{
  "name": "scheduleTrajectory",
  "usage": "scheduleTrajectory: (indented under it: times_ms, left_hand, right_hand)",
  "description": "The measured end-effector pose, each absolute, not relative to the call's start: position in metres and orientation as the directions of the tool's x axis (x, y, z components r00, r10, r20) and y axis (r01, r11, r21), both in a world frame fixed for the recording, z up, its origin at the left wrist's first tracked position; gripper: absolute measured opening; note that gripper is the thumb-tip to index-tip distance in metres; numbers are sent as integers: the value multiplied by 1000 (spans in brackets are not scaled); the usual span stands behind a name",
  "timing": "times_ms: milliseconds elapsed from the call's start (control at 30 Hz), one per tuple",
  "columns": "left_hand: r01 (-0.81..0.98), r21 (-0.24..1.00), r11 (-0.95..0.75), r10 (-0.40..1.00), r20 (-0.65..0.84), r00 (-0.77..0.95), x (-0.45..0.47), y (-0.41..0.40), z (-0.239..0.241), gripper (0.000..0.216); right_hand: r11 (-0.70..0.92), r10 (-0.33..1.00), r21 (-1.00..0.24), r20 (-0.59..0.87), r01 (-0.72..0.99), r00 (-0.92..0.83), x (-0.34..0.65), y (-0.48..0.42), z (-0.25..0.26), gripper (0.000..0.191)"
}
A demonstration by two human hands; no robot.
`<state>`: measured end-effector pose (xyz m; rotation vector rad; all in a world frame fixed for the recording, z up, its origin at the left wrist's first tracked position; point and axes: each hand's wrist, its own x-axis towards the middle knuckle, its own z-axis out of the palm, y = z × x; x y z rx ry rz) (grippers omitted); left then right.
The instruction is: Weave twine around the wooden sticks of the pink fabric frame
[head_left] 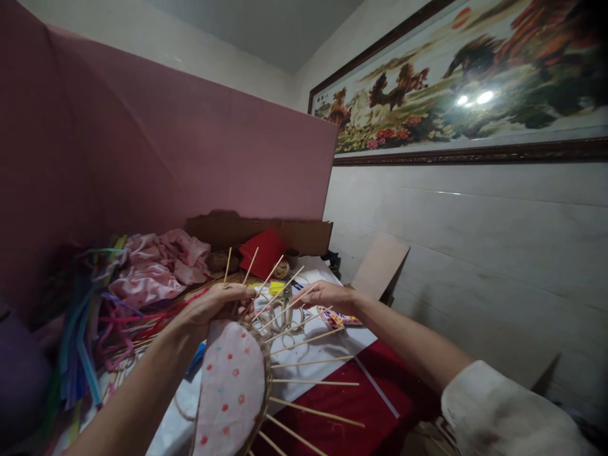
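A half-round panel [232, 380] covered in pale pink cloth with red dots stands tilted in front of me. Thin wooden sticks [316, 382] fan out from its curved edge, which has twine worked along it. My left hand [228, 301] grips the top of this edge, its fingers closed around the bases of the upper sticks. At the tips of the upper right sticks is my right hand [327, 294], fingers drawn together; what they pinch is too small to make out. Loops of twine [289, 320] lie just below and behind the sticks.
Crumpled pink dotted cloth [156, 266] and colourful fuzzy strips [80, 348] lie to the left. Behind are red sheet material [263, 253], a twine ball [282, 270] and a cardboard strip [308, 236]. A snack-like packet [332, 318] lies beyond my right hand. A brown board [380, 266] leans on the wall.
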<state>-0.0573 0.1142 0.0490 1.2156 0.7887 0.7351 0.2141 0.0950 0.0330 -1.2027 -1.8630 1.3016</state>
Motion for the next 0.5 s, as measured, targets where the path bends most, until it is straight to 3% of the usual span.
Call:
scheduleTrajectory:
  times_ms: [133,233,367,500]
  left_hand:
    - [-65,983,171,821,-106,561,-59,112,52,17]
    - [-60,987,148,828,-90,554,-60,114,52,19]
    - [-59,988,144,830,-88,551,-60,117,51,18]
    - [-68,986,150,837,-90,539,-59,115,51,16]
  right_hand:
    - [83,722,-964,-115,251,-682,200,99,31,29]
    - [11,626,-966,-194,257,-756,196,99,27,33]
    - [-43,673,-960,-234,278,-702,210,100,27,38]
    - [-29,792,-975,-157,221,-590,232,105,36,37]
